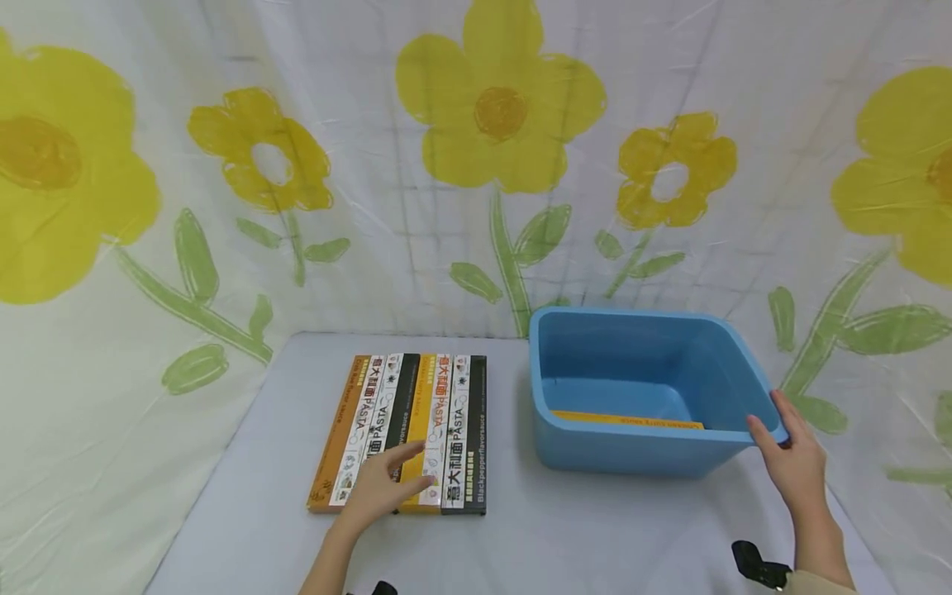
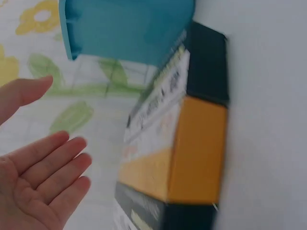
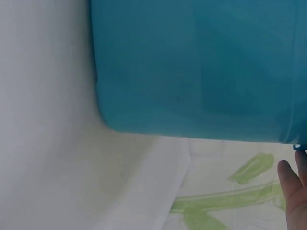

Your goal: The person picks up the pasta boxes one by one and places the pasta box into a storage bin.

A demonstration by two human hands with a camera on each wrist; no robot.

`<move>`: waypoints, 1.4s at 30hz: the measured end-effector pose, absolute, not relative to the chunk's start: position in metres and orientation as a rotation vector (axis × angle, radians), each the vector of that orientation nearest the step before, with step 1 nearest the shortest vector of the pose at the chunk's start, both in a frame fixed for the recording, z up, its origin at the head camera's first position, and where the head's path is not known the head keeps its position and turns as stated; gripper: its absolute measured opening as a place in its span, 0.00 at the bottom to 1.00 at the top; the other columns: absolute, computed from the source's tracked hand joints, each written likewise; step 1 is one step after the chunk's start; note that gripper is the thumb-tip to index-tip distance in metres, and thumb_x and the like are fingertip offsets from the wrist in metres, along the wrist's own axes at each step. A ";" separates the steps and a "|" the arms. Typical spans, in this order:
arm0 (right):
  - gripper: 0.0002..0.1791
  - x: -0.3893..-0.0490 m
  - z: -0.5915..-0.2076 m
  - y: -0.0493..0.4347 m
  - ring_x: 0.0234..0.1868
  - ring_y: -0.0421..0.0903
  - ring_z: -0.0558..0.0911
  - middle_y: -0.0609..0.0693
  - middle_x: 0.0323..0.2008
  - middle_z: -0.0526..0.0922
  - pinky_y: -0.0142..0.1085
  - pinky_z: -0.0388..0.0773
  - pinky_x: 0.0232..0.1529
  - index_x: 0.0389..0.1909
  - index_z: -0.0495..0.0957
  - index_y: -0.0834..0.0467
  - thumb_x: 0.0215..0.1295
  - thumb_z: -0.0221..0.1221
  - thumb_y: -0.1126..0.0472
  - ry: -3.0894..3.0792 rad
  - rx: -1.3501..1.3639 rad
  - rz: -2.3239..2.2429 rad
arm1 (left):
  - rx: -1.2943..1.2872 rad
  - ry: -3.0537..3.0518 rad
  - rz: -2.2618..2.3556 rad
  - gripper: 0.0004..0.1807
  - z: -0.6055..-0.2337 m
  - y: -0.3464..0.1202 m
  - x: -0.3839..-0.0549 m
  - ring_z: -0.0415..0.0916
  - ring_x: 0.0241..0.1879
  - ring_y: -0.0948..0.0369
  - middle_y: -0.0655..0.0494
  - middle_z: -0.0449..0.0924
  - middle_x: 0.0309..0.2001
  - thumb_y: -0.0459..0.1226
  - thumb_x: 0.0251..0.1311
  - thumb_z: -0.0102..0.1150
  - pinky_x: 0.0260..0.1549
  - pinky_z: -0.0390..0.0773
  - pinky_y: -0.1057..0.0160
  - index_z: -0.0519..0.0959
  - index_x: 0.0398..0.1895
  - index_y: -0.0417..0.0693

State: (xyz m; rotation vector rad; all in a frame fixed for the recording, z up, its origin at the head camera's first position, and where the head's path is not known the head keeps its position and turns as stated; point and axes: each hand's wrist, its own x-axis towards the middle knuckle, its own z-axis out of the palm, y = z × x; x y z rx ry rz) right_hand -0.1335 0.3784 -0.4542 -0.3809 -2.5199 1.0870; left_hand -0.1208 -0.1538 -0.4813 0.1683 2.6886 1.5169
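Several pasta boxes (image 1: 338, 434) lie side by side in a row on the table: one brown, one yellow and two black, each with a white printed band. My left hand (image 1: 378, 486) hovers over the near part of the row, thumb and fingers spread apart and holding nothing. In the left wrist view its palm shows, beside the yellow pasta box (image 2: 197, 151). To the right stands a blue plastic bin (image 1: 625, 450). My right hand (image 1: 799, 463) grips the bin's rim at the near right corner. Inside, along the near wall, shows the top of another yellow pasta box (image 1: 628, 421).
The white table (image 1: 245, 496) runs back to a hanging cloth (image 1: 372, 273) printed with yellow flowers, which also comes down on both sides. The bin sits close to the table's right edge.
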 end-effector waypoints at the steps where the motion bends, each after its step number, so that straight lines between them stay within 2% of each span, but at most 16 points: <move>1: 0.35 -0.133 -0.454 0.378 0.67 0.74 0.56 0.65 0.73 0.51 0.68 0.60 0.55 0.75 0.51 0.60 0.72 0.50 0.54 -2.521 -0.380 1.082 | 0.108 2.745 1.479 0.32 -0.482 -0.158 -0.118 0.71 0.60 0.42 0.42 0.77 0.58 0.39 0.52 0.72 0.57 0.69 0.41 0.75 0.60 0.37; 4: 0.35 -0.133 -0.453 0.378 0.67 0.75 0.56 0.65 0.73 0.52 0.69 0.60 0.55 0.75 0.51 0.60 0.72 0.50 0.54 -2.518 -0.387 1.080 | -0.076 2.899 1.351 0.37 -0.487 -0.174 -0.111 0.68 0.61 0.37 0.36 0.72 0.61 0.42 0.50 0.73 0.56 0.67 0.36 0.72 0.64 0.38; 8: 0.35 -0.132 -0.452 0.379 0.67 0.74 0.56 0.65 0.73 0.52 0.68 0.59 0.56 0.75 0.51 0.60 0.72 0.50 0.54 -2.507 -0.393 1.079 | -0.343 3.026 1.273 0.43 -0.501 -0.199 -0.105 0.63 0.62 0.33 0.29 0.66 0.63 0.42 0.49 0.73 0.58 0.65 0.36 0.65 0.67 0.33; 12: 0.35 -0.133 -0.451 0.378 0.67 0.74 0.57 0.64 0.73 0.52 0.68 0.60 0.55 0.75 0.51 0.60 0.72 0.50 0.54 -2.516 -0.393 1.071 | -0.548 3.013 1.282 0.52 -0.517 -0.221 -0.099 0.58 0.64 0.32 0.26 0.59 0.66 0.46 0.48 0.74 0.60 0.61 0.36 0.57 0.69 0.28; 17: 0.35 -0.131 -0.451 0.378 0.66 0.75 0.57 0.65 0.73 0.51 0.69 0.61 0.53 0.75 0.50 0.60 0.72 0.50 0.53 -2.531 -0.389 1.070 | -0.563 2.855 1.234 0.66 -0.534 -0.239 -0.092 0.48 0.67 0.29 0.21 0.48 0.68 0.51 0.42 0.76 0.63 0.54 0.35 0.44 0.72 0.23; 20: 0.36 -0.129 -0.452 0.378 0.66 0.76 0.56 0.65 0.73 0.51 0.69 0.61 0.53 0.75 0.50 0.60 0.72 0.50 0.53 -2.535 -0.388 1.081 | -0.535 2.765 1.181 0.70 -0.543 -0.245 -0.090 0.45 0.67 0.28 0.19 0.44 0.68 0.52 0.40 0.77 0.63 0.51 0.35 0.39 0.71 0.22; 30: 0.36 -0.131 -0.452 0.379 0.66 0.75 0.56 0.65 0.74 0.50 0.69 0.61 0.53 0.76 0.49 0.60 0.72 0.49 0.53 -2.551 -0.381 1.071 | -0.456 2.757 1.234 0.68 -0.553 -0.247 -0.095 0.45 0.69 0.31 0.23 0.45 0.70 0.47 0.40 0.78 0.64 0.51 0.36 0.40 0.73 0.26; 35: 0.36 -0.132 -0.452 0.379 0.66 0.76 0.57 0.65 0.73 0.50 0.70 0.62 0.52 0.76 0.49 0.60 0.73 0.49 0.52 -2.564 -0.388 1.066 | -0.419 2.815 1.240 0.66 -0.553 -0.245 -0.096 0.47 0.68 0.31 0.22 0.47 0.69 0.43 0.41 0.77 0.65 0.52 0.37 0.41 0.72 0.24; 42: 0.36 -0.132 -0.452 0.378 0.66 0.76 0.56 0.66 0.73 0.50 0.70 0.62 0.52 0.75 0.49 0.61 0.73 0.49 0.53 -2.552 -0.380 1.067 | -0.398 2.856 1.231 0.69 -0.556 -0.243 -0.099 0.48 0.67 0.30 0.21 0.47 0.69 0.44 0.37 0.79 0.65 0.53 0.38 0.39 0.71 0.22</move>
